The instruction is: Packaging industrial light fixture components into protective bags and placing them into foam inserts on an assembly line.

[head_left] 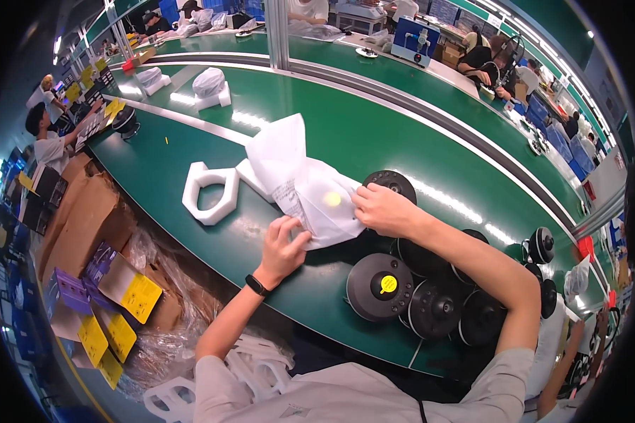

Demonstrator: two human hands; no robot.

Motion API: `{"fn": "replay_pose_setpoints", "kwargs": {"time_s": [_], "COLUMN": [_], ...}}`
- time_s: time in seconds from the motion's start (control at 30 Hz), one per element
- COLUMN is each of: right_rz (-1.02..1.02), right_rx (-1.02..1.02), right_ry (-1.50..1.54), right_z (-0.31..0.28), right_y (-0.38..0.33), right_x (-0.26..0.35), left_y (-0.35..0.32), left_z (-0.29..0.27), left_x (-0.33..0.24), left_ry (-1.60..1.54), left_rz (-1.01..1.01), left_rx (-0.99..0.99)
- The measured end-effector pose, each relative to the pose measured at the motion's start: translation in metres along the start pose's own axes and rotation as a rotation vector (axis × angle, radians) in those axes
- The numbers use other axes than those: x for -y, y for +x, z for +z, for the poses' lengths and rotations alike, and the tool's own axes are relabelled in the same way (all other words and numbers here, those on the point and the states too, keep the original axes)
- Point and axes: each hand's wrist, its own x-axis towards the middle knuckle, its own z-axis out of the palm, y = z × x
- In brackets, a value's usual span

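A white, semi-see-through plastic bag [282,158] lies in front of me on the green work surface, its upper end sticking up. A yellow round spot shows through it; the rest of the contents is hard to make out. My left hand [283,248] has its fingers curled on the bag's lower left edge. On the other side, my right hand [384,210] pinches the bag's right edge. Close behind that hand stands a black round unit [391,182]. A dark domed unit with a yellow sticker [363,289] sits below my right forearm, beside several similar black units [434,308].
Left of the bag lies a white foam ring [192,192], and another foam piece [252,176] touches the bag. Wrapped items in foam [209,84] stand farther back. Cardboard with purple-and-yellow boxes [137,289] is at the lower left. A metal post [278,35] rises behind; people work around.
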Motion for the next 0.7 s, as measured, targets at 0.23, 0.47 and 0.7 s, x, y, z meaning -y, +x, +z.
{"fn": "replay_pose_setpoints", "kwargs": {"time_s": [0.23,0.47,0.7], "right_rz": [0.068,0.344,0.391], "right_rx": [0.192,0.714,0.959], "right_ry": [0.093,0.297,0.540], "right_z": [-0.003,-0.005,0.035], "right_y": [-0.003,0.026,0.038], "right_x": [0.021,0.044,0.046], "left_y": [-0.006,-0.015,0.002], "left_z": [-0.005,-0.006,-0.007], "left_x": [0.006,0.012,0.013], "left_ry": [-0.075,-0.065,-0.248], "left_rz": [-0.045,-0.153,-0.453], "left_rx": [0.200,0.366,0.413]}}
